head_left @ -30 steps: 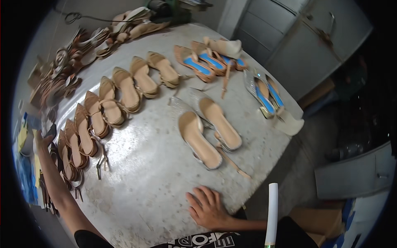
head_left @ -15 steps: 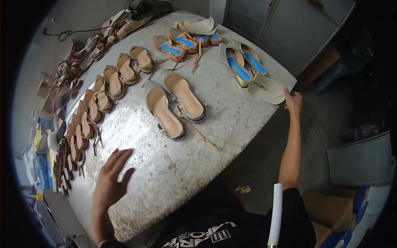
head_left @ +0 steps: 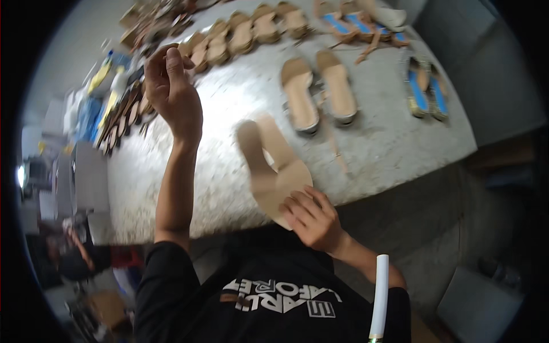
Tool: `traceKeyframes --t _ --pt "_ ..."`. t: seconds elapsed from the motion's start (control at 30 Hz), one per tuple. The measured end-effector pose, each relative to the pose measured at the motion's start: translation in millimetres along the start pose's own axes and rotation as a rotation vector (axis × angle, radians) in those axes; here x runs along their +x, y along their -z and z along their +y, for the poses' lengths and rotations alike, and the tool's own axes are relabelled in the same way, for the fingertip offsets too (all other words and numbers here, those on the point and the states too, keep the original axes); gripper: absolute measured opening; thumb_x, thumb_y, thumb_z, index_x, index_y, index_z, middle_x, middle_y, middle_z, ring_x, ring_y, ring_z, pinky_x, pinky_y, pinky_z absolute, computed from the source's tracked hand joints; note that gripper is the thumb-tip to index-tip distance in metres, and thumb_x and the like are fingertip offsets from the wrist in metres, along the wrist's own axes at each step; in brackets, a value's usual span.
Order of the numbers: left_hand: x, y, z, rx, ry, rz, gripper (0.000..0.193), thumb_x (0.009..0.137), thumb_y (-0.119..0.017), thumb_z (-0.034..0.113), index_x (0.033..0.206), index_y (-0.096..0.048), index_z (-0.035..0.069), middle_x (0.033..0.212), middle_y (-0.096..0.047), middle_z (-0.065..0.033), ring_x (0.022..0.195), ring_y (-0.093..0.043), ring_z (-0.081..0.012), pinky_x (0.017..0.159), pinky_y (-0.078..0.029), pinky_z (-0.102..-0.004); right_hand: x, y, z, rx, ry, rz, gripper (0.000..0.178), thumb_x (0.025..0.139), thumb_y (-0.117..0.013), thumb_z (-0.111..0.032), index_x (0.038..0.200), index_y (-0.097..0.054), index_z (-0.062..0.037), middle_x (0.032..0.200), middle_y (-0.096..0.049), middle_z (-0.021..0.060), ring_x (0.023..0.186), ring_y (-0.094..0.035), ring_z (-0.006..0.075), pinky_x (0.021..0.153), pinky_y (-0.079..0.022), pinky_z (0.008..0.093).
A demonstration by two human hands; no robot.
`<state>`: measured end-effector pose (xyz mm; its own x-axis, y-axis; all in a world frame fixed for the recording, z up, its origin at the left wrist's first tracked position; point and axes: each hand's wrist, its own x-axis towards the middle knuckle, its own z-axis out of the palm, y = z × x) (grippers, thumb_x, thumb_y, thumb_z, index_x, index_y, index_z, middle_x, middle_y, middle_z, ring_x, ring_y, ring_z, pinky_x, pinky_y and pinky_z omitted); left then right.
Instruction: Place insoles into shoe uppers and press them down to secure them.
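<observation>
My right hand [head_left: 313, 222] is closed on the ends of two beige insoles [head_left: 286, 177], which fan out over the table's near edge and are smeared by motion. My left hand [head_left: 174, 94] is raised over the left part of the table, fingers loosely bent and a little apart, with nothing visible in it. In the picture it overlaps the near end of a row of tan shoes [head_left: 241, 33]; contact cannot be made out. Between the hands and the far side stands a pair of silver-edged slingback shoes [head_left: 300, 97] with tan insides, a thin strap [head_left: 337, 151] beside them.
The worn grey table [head_left: 217, 103] ends close to my body. At its right stand glittery shoes [head_left: 417, 94] with blue insides. Farther back are brown shoes [head_left: 357, 26] with blue insides and pale pieces [head_left: 392, 17]. Darker shoes [head_left: 128, 108] line the left. Another person [head_left: 74, 257] is at lower left.
My right hand has brought the pale insoles from the table's right corner to its near edge. My left hand has risen toward the row of shoes. The whole view has swung left.
</observation>
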<state>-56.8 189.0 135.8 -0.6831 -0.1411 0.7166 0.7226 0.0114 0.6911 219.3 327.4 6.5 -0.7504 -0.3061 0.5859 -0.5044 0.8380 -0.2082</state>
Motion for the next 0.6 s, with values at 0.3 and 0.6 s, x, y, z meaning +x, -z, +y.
traceKeyframes --t 0.3,0.6 --pt "-121 111 5 0.657 -0.183 -0.512 0.022 0.087 -0.07 -0.007 0.107 -0.066 0.0 0.103 -0.067 -0.0159 0.093 -0.066 -0.0316 0.081 -0.053 -0.0369 -6 84 74 -0.064 -0.627 0.18 0.053 0.085 -0.082 -0.022 0.128 -0.064 0.0036 0.122 -0.068 0.0209 0.109 -0.066 0.0407 0.097 -0.051 0.0474" --pt "-126 -1 46 -0.028 0.162 -1.04 0.029 0.09 -0.07 -0.002 0.118 -0.065 -0.003 0.113 -0.07 -0.0178 0.108 -0.069 -0.0327 0.092 -0.054 -0.039 -70 154 440 -0.386 -1.119 0.391 0.076 0.101 -0.052 -0.058 0.136 -0.056 0.0093 0.131 -0.062 0.0317 0.126 -0.058 0.0447 0.104 -0.046 0.0461"
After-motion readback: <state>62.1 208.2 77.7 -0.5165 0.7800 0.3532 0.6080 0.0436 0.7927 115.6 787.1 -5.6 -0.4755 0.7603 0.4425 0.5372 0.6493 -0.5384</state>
